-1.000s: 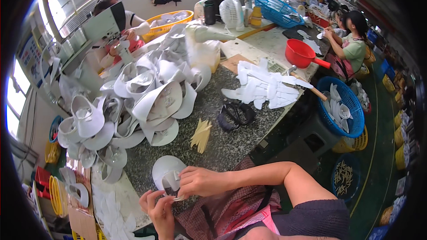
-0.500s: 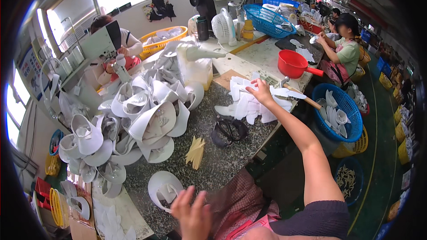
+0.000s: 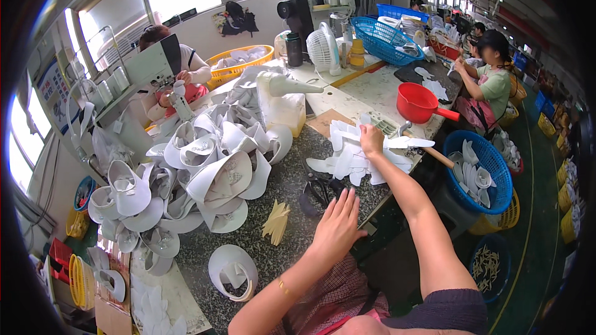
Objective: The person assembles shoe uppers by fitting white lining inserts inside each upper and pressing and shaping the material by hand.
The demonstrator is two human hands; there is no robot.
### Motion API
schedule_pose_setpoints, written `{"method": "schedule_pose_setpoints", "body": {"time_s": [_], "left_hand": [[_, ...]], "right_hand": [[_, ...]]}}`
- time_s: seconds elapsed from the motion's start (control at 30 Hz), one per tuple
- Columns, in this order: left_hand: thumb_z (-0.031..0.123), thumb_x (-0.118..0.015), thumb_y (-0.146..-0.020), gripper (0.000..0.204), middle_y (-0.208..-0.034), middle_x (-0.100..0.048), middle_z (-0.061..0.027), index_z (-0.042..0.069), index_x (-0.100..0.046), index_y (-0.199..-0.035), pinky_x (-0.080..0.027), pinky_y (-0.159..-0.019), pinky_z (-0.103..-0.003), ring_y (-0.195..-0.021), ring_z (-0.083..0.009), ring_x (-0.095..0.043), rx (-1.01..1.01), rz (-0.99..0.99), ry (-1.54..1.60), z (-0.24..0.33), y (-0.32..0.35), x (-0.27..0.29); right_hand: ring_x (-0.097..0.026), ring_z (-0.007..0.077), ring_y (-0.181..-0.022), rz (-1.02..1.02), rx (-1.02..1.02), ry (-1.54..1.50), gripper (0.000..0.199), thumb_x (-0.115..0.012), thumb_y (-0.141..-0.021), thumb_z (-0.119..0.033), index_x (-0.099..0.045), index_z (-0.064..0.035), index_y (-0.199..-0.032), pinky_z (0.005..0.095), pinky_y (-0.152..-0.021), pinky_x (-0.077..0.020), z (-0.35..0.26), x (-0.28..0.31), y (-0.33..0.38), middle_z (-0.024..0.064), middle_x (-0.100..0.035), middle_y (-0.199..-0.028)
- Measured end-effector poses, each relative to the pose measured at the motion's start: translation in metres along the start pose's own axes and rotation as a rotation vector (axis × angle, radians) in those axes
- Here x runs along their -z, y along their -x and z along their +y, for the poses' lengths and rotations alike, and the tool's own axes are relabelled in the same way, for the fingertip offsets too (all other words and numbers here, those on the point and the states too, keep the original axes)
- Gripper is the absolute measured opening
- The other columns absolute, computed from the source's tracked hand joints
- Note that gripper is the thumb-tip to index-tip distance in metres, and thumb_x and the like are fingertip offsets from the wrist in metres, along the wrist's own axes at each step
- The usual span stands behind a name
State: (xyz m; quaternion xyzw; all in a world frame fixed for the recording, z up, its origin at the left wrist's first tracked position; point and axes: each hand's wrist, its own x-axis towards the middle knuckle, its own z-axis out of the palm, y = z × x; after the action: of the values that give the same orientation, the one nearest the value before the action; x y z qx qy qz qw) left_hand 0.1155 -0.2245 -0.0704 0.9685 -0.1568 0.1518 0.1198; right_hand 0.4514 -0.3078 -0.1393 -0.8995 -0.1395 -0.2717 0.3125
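Observation:
My right hand (image 3: 371, 141) stretches out to a pile of white cut pieces (image 3: 347, 161) on the speckled stone table (image 3: 292, 174), its fingers closed on one long white piece (image 3: 406, 142). Flat on the table's near edge lies my left hand (image 3: 338, 224), fingers apart and holding nothing, just below black scissors (image 3: 318, 192). A white visor (image 3: 233, 270) lies alone on the table to the left of my left forearm, touched by neither hand.
A big heap of white visors (image 3: 211, 167) fills the table's left half. Tan sticks (image 3: 276, 220), a white jug (image 3: 282, 102), a red scoop (image 3: 419, 102) and a blue basket (image 3: 503, 180) of white pieces are nearby. Persons work at the right (image 3: 490, 80) and far left (image 3: 167, 62).
Both hands held the lone visor close to me. My right hand then reached out to the white pile, and my left hand let go and moved right, beside the scissors.

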Motion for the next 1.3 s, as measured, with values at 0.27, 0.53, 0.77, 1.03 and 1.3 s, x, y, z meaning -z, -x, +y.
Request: {"method": "schedule_pose_setpoints", "body": {"time_s": [0.27, 0.53, 0.77, 1.03, 1.3], "left_hand": [[0.075, -0.063, -0.080, 0.107, -0.154, -0.047, -0.0210, -0.008, -0.047, -0.145, -0.026, -0.121, -0.059, -0.147, -0.0306, -0.040, 0.145, -0.182, -0.098, -0.041, -0.063, -0.035], [0.069, -0.074, -0.074, 0.103, -0.151, -0.051, -0.0187, -0.006, -0.051, -0.141, -0.021, -0.118, -0.070, -0.143, -0.0298, -0.044, 0.246, -0.251, -0.058, -0.035, -0.065, -0.019], [0.038, -0.078, -0.085, 0.103, -0.163, -0.026, -0.0266, -0.005, -0.020, -0.159, -0.020, -0.123, -0.053, -0.155, -0.0342, -0.021, 0.268, 0.346, 0.073, 0.034, -0.031, 0.001], [0.020, -0.054, -0.107, 0.019, -0.068, -0.065, -0.0047, 0.001, -0.059, -0.110, -0.051, -0.055, -0.028, -0.056, -0.0124, -0.065, 0.845, 0.149, 1.268, 0.051, 0.122, 0.079], [0.019, -0.064, -0.100, 0.020, -0.069, -0.068, -0.0051, 0.001, -0.070, -0.109, -0.049, -0.058, -0.027, -0.059, -0.0088, -0.063, 0.990, -0.005, 1.046, 0.067, 0.237, 0.108]], "right_hand": [[-0.072, 0.0337, -0.071, 0.061, -0.256, -0.264, 0.035, -0.063, -0.099, -0.030, -0.073, 0.0010, -0.088, 0.0466, -0.067, -0.0532, 0.066, -0.025, -0.031, 0.0187, -0.074, -0.081], [-0.076, 0.0270, -0.090, 0.552, -0.628, -1.427, 0.029, -0.059, -0.105, -0.024, -0.066, 0.0025, -0.115, 0.0343, -0.076, -0.0635, 0.066, 0.110, -0.067, 0.0180, -0.075, -0.107], [-0.073, 0.0245, -0.106, -0.194, -0.533, -1.664, 0.028, -0.059, -0.106, -0.026, -0.066, -0.0018, -0.118, 0.0349, -0.093, -0.0604, -0.059, 0.179, 0.047, 0.0149, -0.073, -0.113], [-0.067, 0.0288, -0.115, -1.208, -0.278, -1.539, 0.053, -0.048, -0.109, -0.041, -0.055, 0.0035, -0.136, 0.0449, -0.106, -0.0499, -0.167, 0.204, 0.147, 0.0178, -0.065, -0.129], [-0.067, 0.0228, -0.098, -1.037, 1.522, -0.661, 0.029, -0.074, -0.085, -0.012, -0.071, -0.0107, -0.115, 0.0453, -0.100, -0.0478, -0.229, 0.207, 0.213, 0.0059, -0.067, -0.098]]}}
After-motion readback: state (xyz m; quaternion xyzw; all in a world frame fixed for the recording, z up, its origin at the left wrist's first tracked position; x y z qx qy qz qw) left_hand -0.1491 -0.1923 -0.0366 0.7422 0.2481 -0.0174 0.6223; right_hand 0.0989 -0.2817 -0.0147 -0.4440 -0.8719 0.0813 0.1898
